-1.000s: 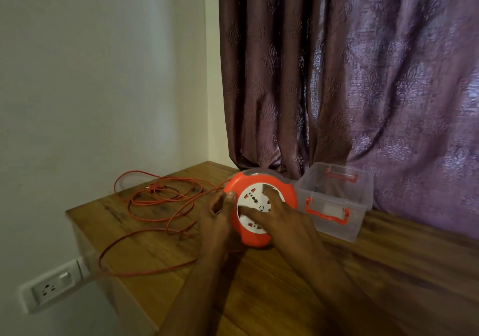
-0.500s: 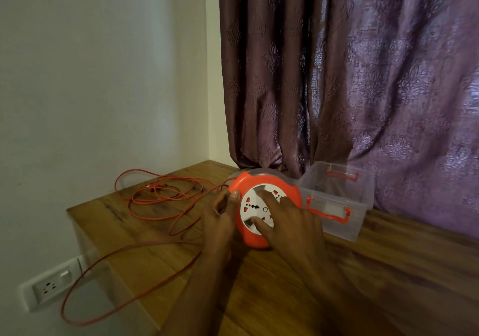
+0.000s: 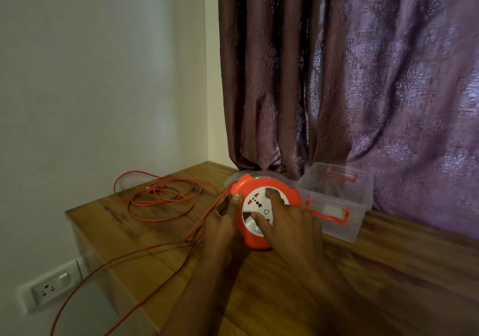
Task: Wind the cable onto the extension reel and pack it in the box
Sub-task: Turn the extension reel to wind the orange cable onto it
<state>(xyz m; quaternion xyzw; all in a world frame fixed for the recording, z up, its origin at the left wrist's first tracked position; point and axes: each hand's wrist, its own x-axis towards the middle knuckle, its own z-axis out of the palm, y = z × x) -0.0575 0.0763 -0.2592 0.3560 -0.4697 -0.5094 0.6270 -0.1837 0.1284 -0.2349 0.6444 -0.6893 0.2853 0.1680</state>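
Orange reel (image 3: 261,206), one cable (image 3: 160,198), one box (image 3: 337,206), two hands.

A purple curtain (image 3: 363,76) hangs behind the wooden table (image 3: 337,284); wall socket (image 3: 49,290) below.

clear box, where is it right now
In the head view the clear box sits on the wooden table, right of the reel, against the curtain.
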